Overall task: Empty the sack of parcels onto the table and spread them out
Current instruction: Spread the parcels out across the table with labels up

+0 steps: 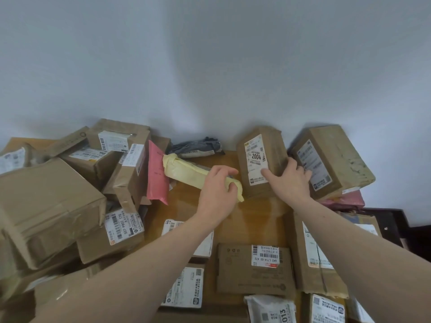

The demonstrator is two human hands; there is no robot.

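Observation:
Parcels cover the wooden table. My left hand grips the near end of a long pale yellow padded parcel lying at a slant in the middle. My right hand holds the lower right of a brown box marked 2004, with the thumb on its label; the box stands tilted against the wall. A heap of brown boxes fills the left side, with a pink mailer leaning on it. No sack is in view.
A grey bag parcel lies by the wall. Another brown box sits on a pink mailer at the right. Flat boxes and white mailers lie along the near edge. Dark furniture stands beyond the right edge.

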